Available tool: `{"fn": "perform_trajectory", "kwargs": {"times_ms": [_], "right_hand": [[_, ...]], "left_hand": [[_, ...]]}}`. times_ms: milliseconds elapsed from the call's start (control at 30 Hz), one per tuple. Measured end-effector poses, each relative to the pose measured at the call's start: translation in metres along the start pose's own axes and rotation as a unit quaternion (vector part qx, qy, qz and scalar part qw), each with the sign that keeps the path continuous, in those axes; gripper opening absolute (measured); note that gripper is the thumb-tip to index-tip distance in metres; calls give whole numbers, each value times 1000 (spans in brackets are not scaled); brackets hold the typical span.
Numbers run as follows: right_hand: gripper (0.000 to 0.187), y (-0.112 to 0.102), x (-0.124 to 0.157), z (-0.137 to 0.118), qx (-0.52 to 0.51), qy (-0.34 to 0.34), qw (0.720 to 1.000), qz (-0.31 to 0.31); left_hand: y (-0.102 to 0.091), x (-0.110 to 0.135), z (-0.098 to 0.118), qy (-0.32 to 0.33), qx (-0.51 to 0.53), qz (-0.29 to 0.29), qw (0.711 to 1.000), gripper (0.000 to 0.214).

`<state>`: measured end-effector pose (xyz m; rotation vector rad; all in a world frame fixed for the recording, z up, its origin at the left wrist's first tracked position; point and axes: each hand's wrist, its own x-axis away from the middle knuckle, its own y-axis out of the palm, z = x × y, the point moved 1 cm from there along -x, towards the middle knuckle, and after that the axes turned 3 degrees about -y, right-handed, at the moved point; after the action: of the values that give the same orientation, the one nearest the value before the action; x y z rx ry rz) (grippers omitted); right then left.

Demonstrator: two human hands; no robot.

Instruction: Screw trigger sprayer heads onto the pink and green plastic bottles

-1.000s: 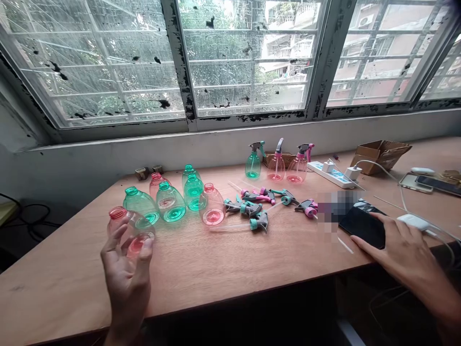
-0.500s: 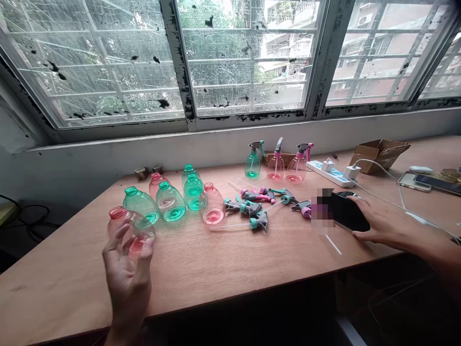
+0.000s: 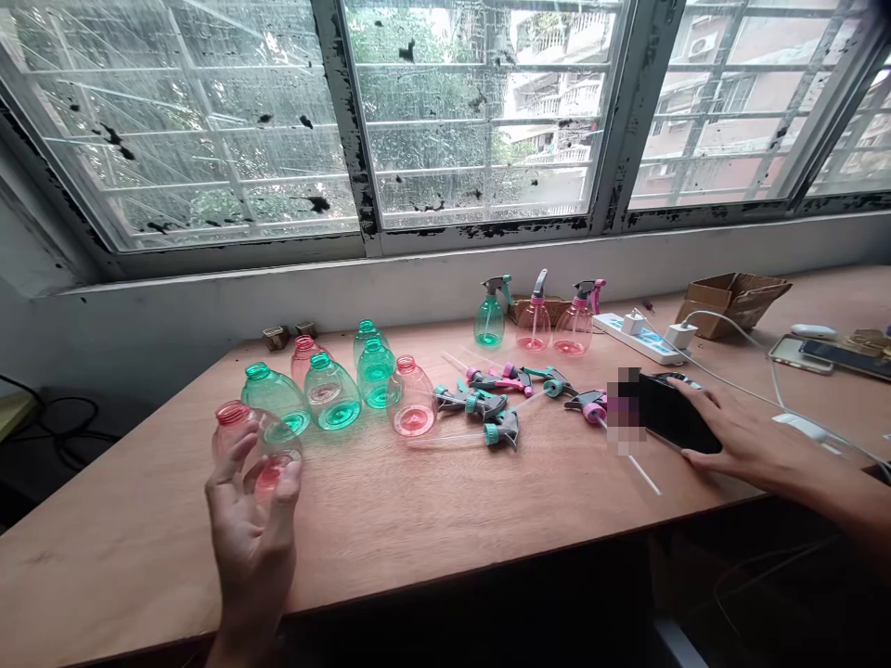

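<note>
At the left, the left hand is wrapped round a pink bottle, fingers curled over its near side and thumb pressed low, by the base; the neck, open, rises clear of the grip at upper left, so the bottle leans that way. Whether its base touches the table cannot be told. Just behind and to the right stand six more open bottles: four green, one pink at the back and another pink at the right end. Beside that one lies a loose pile of spray heads, teal and pink with grey, some with clear tubes. Behind the pile, near the wall, stand three bottles fitted with heads, one green and two pink. Further right, a pink-collared head lies next to a pixelated patch, with a white straw in front. The right hand grips a black phone by its right end, thumb below, fingers above; its left end adjoins the patch. Behind it sits a power strip, then a box.
</note>
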<state>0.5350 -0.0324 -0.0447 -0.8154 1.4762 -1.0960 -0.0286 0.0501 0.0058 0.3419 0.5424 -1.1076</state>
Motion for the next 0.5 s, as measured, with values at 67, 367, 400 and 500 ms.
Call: {"fn": "perform_trajectory", "kwargs": {"times_ms": [67, 367, 400, 500], "right_hand": [[84, -3, 5, -2, -13, -31, 999, -31], [57, 9, 23, 5, 5, -75, 997, 18], [57, 12, 23, 5, 22, -77, 997, 22], [62, 16, 16, 2, 87, -71, 994, 7]], "left_hand": [[-1, 0, -3, -10, -1, 3, 1000, 59], [0, 0, -1, -16, -1, -10, 1000, 55], [0, 0, 0, -21, -3, -10, 1000, 55], [1, 0, -1, -38, -10, -10, 999, 56]]}}
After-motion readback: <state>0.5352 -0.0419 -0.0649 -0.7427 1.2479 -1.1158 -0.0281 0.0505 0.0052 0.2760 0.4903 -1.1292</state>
